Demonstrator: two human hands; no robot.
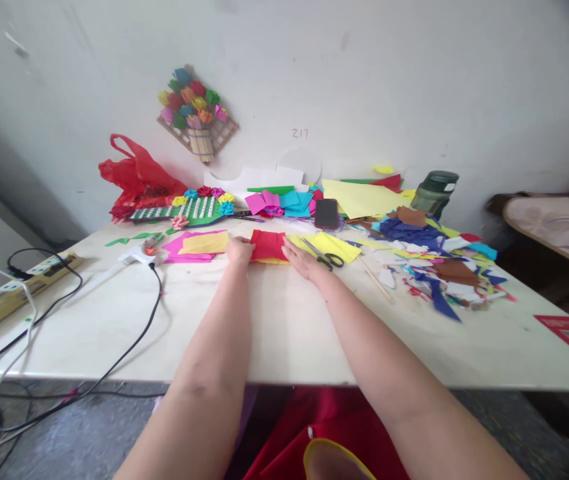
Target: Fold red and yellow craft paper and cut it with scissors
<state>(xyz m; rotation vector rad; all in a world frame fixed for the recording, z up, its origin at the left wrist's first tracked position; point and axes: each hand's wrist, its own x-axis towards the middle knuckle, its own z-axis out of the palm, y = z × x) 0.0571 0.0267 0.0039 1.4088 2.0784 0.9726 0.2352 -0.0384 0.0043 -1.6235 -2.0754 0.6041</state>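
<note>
A red crepe-like paper sheet (268,245) lies on the table between my two hands, with a yellow edge showing under its front side. My left hand (239,251) is closed at the sheet's left edge, its fingers curled onto it. Along the right edge, my right hand (301,260) rests with fingers stretched out, touching the paper. Close to the right hand, black-handled scissors (325,256) lie on yellow paper (339,245). Left of my left hand, a pale orange-yellow sheet (204,243) sits on pink paper (173,249).
A glue gun (145,253) with a black cord lies left, near a power strip (49,273). Behind are a phone (326,214), a flower-decorated green piece (199,212) and a red bag (139,175). Paper scraps (457,272), a wooden stick (375,279) and a bottle (434,193) stand right.
</note>
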